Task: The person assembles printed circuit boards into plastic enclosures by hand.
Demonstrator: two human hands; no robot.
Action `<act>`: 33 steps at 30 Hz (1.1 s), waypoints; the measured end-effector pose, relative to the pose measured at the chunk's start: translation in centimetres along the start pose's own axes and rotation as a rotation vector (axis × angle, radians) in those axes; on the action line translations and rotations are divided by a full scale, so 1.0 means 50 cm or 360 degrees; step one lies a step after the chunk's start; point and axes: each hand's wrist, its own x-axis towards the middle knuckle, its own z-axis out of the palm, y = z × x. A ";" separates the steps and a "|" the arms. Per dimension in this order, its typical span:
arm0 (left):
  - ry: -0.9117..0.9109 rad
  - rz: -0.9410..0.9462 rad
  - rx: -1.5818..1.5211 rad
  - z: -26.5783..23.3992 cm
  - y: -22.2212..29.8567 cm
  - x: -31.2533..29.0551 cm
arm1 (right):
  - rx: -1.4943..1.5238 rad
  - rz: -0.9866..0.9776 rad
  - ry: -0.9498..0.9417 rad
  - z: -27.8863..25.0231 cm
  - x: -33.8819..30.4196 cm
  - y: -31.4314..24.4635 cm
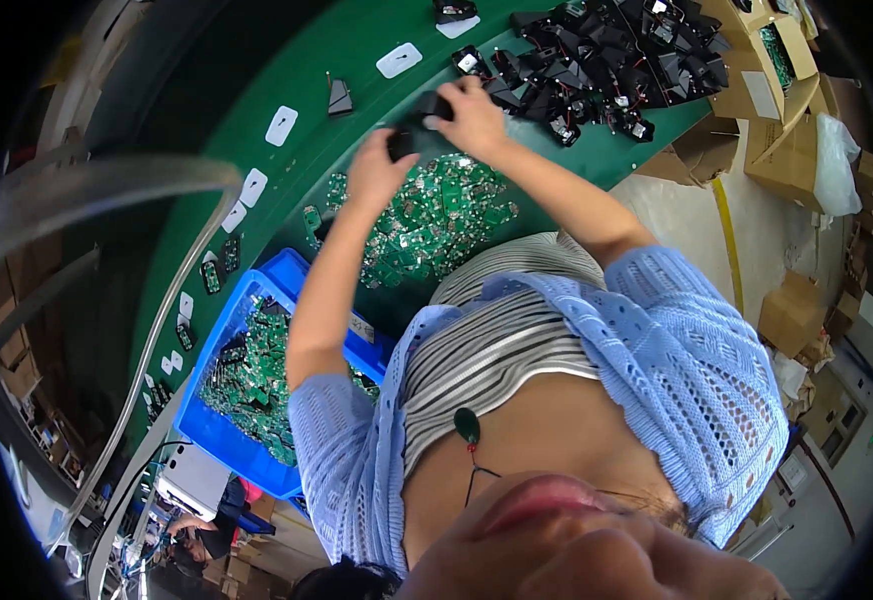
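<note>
Clearly, left hand (377, 172) had fingers curled round small dark plastic part (400, 146); right hand (472, 118) grasped blocky black plastic housing (435, 106) just beside it. Both were over green bench (597, 160), beyond pile of green circuit boards (437, 220), left of heaped angular black housings (607, 65). Blue plastic bin (237, 457), holding more boards, stood at left.

We look down through a head-worn, wide fisheye camera, very near the wearer's face (577, 535) at the lower edge, with the chest (547, 425) just beyond. Farther off, above centre, we see the left hand (373, 175) and right hand (475, 122) over the desk (587, 165). The floor (679, 225) shows distantly at right, and straight edges bend toward a dark, rounded rim.
</note>
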 end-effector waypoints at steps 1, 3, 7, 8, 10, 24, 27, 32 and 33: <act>-0.0033 -0.0072 0.0000 0.030 0.022 0.009 | -0.0019 0.0047 0.0009 -0.028 -0.013 0.009; -0.0078 -0.0134 -0.0010 0.084 0.061 0.027 | 0.0040 0.0074 0.0058 -0.064 -0.033 0.042; 0.0392 0.0143 -0.0132 0.124 0.166 0.065 | -0.0126 -0.0010 0.0506 -0.179 -0.032 0.086; 0.0522 0.0353 -0.0103 0.118 0.200 0.079 | -0.0171 0.0063 0.0537 -0.206 -0.022 0.098; 0.0563 0.0628 -0.0020 0.135 0.247 0.118 | -0.0376 0.0049 0.0602 -0.235 0.014 0.130; 0.0919 -0.0462 0.0903 -0.005 -0.100 0.142 | -0.0892 -0.0014 0.0128 -0.253 0.047 0.205; 0.0590 -0.0617 0.0941 -0.020 -0.154 0.129 | -0.0979 -0.0075 0.0160 -0.252 0.053 0.202; 0.0723 -0.0202 0.0837 0.009 -0.178 0.133 | -0.0812 -0.0528 0.0472 -0.243 0.021 0.117; 0.0732 -0.0211 0.0675 0.008 -0.160 0.124 | -0.0746 -0.0652 0.0300 -0.222 -0.003 0.109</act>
